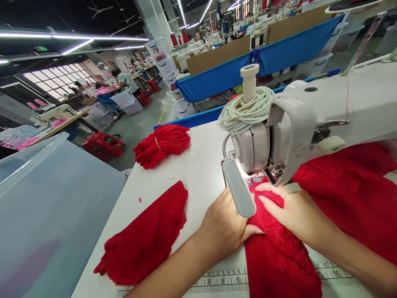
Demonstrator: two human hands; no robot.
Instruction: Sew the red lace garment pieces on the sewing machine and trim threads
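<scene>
A piece of red lace fabric (279, 265) lies under the needle area of a white sewing machine (341, 103). My left hand (223, 223) holds the fabric's left edge, thumb on top; its fingertips are partly hidden behind a grey lamp arm (238, 190). On the other side, close to the presser foot, my right hand (296, 211) grips the lace, with thumb and forefinger bent round a raised fold. More red fabric (350, 190) spreads to the right, beneath the machine arm. The needle itself is hidden.
Left on the white table (198, 182) are a stack of red fabric pieces (149, 236) and a tied red bundle (163, 145). A translucent plastic bin (58, 215) stands against the table's left side. A printed ruler (221, 283) runs along the near edge. Other people sit farther off.
</scene>
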